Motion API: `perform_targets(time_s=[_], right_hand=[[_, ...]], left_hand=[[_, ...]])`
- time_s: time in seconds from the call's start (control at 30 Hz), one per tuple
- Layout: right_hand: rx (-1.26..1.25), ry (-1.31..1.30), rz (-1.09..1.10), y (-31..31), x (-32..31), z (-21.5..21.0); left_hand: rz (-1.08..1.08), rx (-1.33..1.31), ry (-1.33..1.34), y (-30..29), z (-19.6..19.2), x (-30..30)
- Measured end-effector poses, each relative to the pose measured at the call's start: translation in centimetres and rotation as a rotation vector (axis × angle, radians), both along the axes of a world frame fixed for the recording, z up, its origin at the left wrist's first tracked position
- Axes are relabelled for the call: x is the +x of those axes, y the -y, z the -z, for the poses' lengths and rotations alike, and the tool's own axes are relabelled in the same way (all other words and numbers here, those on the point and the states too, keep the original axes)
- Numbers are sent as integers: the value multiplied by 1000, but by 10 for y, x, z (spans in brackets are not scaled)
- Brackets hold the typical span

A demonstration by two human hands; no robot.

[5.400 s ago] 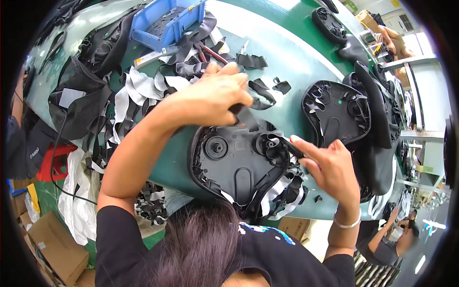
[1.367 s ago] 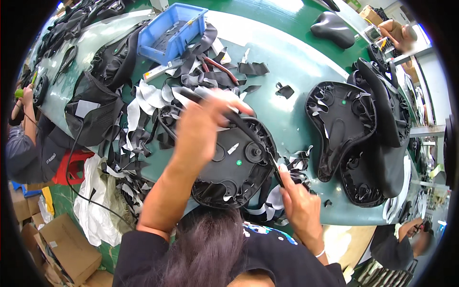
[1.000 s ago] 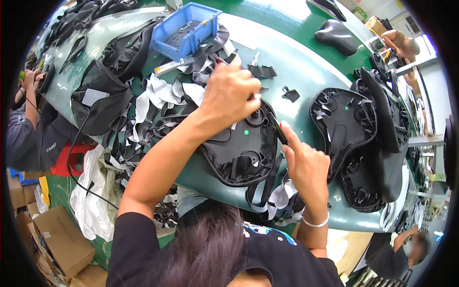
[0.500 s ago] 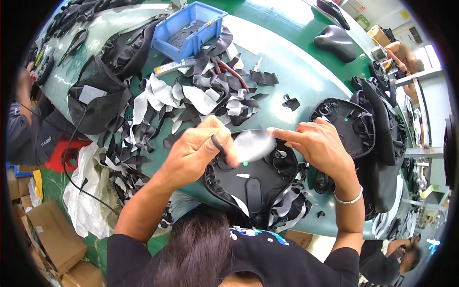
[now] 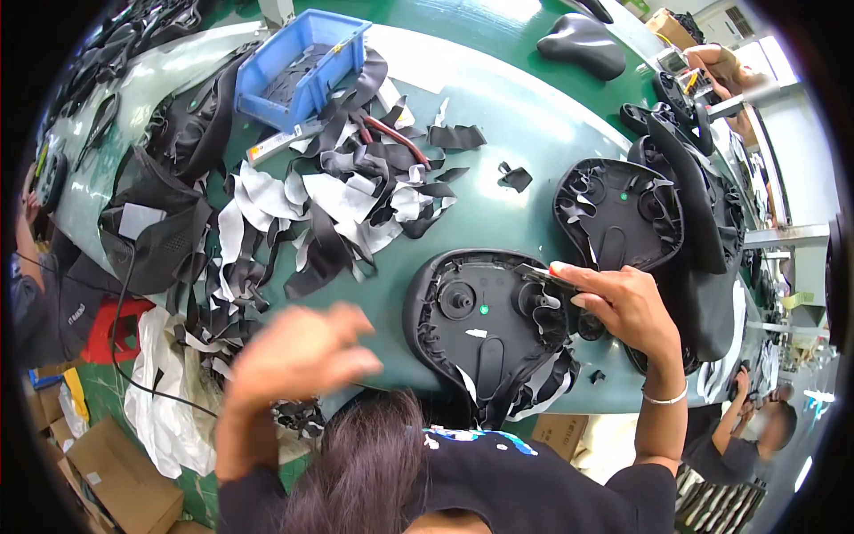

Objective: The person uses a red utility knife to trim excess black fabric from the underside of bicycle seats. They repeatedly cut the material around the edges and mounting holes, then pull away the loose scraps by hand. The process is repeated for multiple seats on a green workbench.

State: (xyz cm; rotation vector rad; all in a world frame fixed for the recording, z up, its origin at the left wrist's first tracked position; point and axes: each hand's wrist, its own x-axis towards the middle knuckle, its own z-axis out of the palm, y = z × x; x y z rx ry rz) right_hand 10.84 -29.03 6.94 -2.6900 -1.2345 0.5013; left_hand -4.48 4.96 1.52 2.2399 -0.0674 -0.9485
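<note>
A black bicycle saddle (image 5: 445,334) lies underside up on the table edge in front of me. Its cover is gathered in folds around the inner rim. My right hand (image 5: 627,307) is closed at the saddle's far right rim, around a thin blade-like tool (image 5: 544,274) whose exact kind is unclear. My left hand (image 5: 298,351), smeared by motion, is off to the left of the saddle. Its fingers look apart, and nothing shows in them. A small white scrap (image 5: 477,333) rests inside the saddle.
Black and grey material offcuts (image 5: 334,222) pile up left of centre, near a blue bin (image 5: 280,105). More saddles (image 5: 623,214) are stacked at the right. Another upturned saddle (image 5: 191,120) lies far left. Cardboard boxes (image 5: 120,467) stand on the floor; co-workers sit at both sides.
My left hand has swung left and down, away from the saddle; the pale strip blurred between my hands is gone from there. My right hand remains by the saddle's rim. The view has shifted.
</note>
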Motion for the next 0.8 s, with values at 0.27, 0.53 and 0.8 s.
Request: perform_targets(time_s=[0.27, 0.53, 0.8], right_hand=[[256, 60, 48, -5, 9, 18], [422, 147, 195, -21, -35, 84], [452, -183, 483, -29, -105, 81]], left_hand=[[-855, -1004, 146, 62, 16, 46], [-529, -635, 456, 7, 7, 95], [-877, -661, 579, 56, 15, 36]])
